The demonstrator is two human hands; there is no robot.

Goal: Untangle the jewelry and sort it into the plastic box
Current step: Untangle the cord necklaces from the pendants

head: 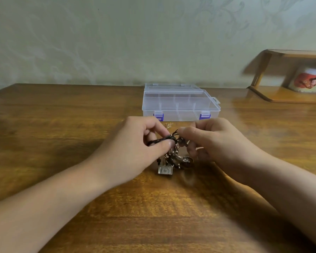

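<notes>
Both hands, left [135, 143] and right [213, 141], pinch a dark cord atop the jewelry tangle [171, 156] over the wooden table [62, 143], just before the plastic box [179, 105]; untangling appears underway, with teasing one strand free likely next

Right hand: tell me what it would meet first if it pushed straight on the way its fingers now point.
The right hand points leftward, its fingers on the dark cord tangle. Straight on, past the cord, it would probably meet the left hand, which pinches the same tangle; depth is unclear.
</notes>
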